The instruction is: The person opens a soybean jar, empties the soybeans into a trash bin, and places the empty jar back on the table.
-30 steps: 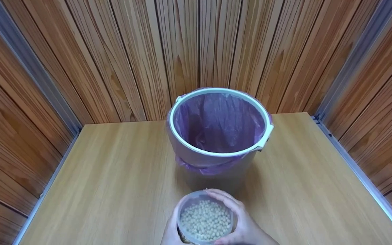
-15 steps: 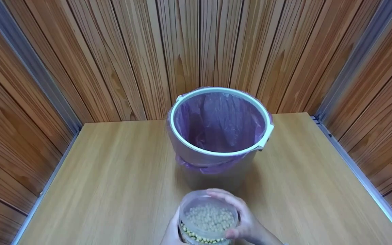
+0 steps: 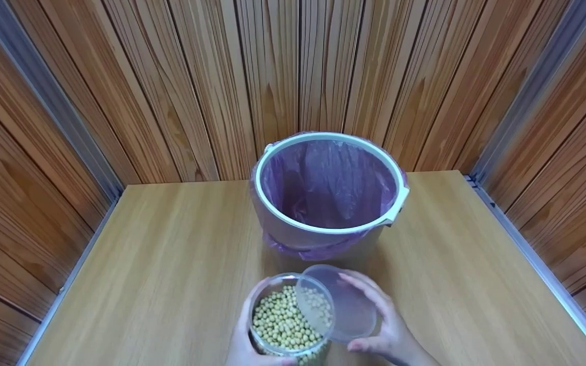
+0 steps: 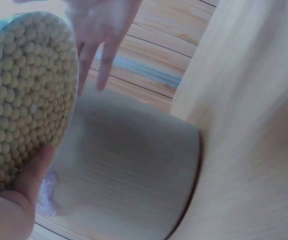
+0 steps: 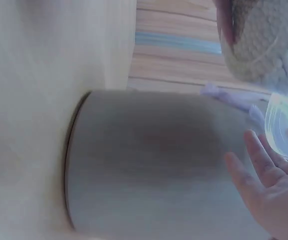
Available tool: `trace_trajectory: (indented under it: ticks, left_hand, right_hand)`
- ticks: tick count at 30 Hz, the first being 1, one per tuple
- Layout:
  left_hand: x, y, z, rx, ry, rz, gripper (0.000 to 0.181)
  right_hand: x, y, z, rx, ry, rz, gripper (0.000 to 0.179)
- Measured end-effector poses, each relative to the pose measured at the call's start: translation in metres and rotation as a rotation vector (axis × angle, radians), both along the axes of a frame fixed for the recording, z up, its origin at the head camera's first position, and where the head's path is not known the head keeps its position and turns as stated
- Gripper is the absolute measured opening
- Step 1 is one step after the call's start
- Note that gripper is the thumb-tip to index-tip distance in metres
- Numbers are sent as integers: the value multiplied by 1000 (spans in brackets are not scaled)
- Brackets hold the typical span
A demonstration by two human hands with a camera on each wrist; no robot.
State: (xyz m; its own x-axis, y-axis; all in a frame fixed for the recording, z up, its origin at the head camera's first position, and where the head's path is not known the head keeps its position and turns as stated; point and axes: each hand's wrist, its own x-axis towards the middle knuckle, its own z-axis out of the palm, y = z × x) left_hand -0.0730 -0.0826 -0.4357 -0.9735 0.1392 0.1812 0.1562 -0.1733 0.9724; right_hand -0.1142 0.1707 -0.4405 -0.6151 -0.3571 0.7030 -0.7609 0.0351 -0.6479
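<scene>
while the left hand (image 3: 244,338) grips a clear jar (image 3: 288,353) of pale beans (image 3: 280,317), the right hand (image 3: 392,330) holds a translucent lid (image 3: 351,307) between thumb and fingers, its edge overlapping the jar's right side in the head view. beyond both, a bin (image 3: 323,230) with a purple liner (image 3: 333,178) stands on a wooden table (image 3: 171,264) before panelled walls (image 3: 272,76).

We can see a bin (image 3: 323,231) with a white rim (image 3: 259,185) and a purple bag (image 3: 333,183) in it, standing on a light brown table (image 3: 171,254), with stripy wooden walls (image 3: 323,66) on three sides and gray metal strips (image 3: 529,86) in the corners.
</scene>
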Motion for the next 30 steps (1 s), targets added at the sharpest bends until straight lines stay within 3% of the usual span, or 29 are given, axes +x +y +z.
trace_trajectory:
  ticks: [8,13,16,22,26,30]
  left_hand:
    - [-2,-10,15,-73,-28,109,115]
    - [-4,-20,22,-106,119,173,117]
    - [-6,-25,27,-81,202,191,118]
    - [-9,-32,44,-100,237,242,116]
    - [-13,-36,54,-133,244,278,116]
    - [-16,-38,61,-148,241,308,117]
  right_hand:
    - [9,25,-3,-49,-104,-110,82]
    - [12,47,-10,-45,-105,-175,82]
    - [12,60,-15,-37,-113,-204,83]
    - [9,83,-22,-1,-136,-306,82]
    - [8,95,-27,90,-228,-435,80]
    - [3,104,-36,225,-387,-591,77]
